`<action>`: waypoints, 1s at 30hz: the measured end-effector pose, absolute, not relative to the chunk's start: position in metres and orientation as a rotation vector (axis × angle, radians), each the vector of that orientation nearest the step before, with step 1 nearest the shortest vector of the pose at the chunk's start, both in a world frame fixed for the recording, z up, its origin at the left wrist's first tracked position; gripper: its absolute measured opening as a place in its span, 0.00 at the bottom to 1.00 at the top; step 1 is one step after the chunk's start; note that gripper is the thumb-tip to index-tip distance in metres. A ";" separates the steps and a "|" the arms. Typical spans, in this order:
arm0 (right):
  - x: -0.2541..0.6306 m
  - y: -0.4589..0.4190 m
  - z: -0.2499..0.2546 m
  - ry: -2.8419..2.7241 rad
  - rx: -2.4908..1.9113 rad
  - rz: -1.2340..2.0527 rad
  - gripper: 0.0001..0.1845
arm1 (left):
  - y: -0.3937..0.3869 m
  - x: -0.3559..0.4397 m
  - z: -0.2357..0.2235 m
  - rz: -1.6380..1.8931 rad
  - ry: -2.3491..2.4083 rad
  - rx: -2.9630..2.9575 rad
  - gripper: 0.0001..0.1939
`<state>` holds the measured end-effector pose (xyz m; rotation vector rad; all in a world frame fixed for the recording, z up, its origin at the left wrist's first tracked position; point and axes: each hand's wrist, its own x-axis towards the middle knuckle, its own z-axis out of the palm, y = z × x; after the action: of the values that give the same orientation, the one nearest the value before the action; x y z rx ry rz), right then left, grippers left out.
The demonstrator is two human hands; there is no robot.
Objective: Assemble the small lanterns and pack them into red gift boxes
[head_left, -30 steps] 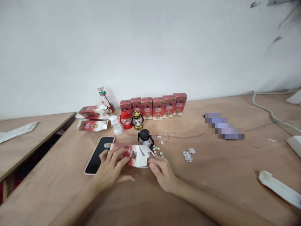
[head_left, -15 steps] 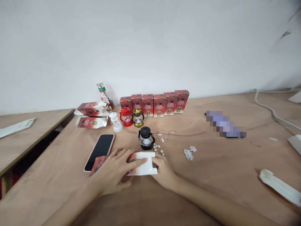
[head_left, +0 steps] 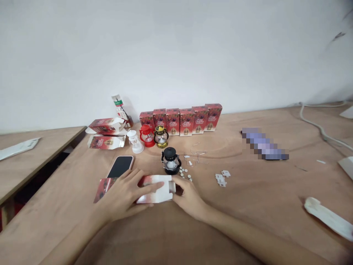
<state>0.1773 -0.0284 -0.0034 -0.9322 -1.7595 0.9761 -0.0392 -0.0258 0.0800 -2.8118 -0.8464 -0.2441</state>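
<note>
My left hand (head_left: 128, 197) is closed around a red and white printed cardboard box (head_left: 156, 187), its fingers lying along the top face. At the box's white right end, my right hand (head_left: 190, 198) pinches the flap between thumb and fingers. Another red printed cardboard piece (head_left: 103, 187) sticks out to the left of my left hand; whether it belongs to the same box is hidden. Just beyond the box stands a small black lantern (head_left: 171, 162), upright, with several button cells (head_left: 182, 175) beside its base.
White (head_left: 135, 142), red (head_left: 147, 137) and gold (head_left: 161, 137) lanterns stand behind. Several red boxes (head_left: 186, 123) line the wall, near a bottle (head_left: 121, 110) and opened boxes (head_left: 106, 142). A phone (head_left: 120, 165), wire handles (head_left: 196, 158) and white plastic pieces (head_left: 220, 179) lie on the table.
Both hands and the box have shifted a little to the left. The red cardboard piece by my left hand has moved left, and a small end flap now shows folded at the box's right end.
</note>
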 end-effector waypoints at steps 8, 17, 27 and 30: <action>0.177 -0.032 -0.001 -1.738 -0.882 1.129 0.22 | -0.029 -0.044 0.075 -0.305 -0.953 -2.821 0.26; 0.177 -0.033 -0.010 -1.624 -0.883 1.094 0.09 | -0.032 -0.017 0.073 -0.426 -0.953 -2.779 0.20; 0.179 -0.035 -0.009 -1.510 -0.815 1.038 0.12 | -0.030 -0.018 0.070 -0.576 -1.029 -2.685 0.21; 0.178 -0.036 -0.010 -1.490 -0.780 1.028 0.13 | -0.031 -0.017 0.067 -0.628 -0.998 -2.659 0.26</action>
<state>0.1781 -0.0361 -0.0097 -0.7799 -1.4904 1.0280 -0.0166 -0.0306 0.0672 -2.6595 -0.9984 -0.6280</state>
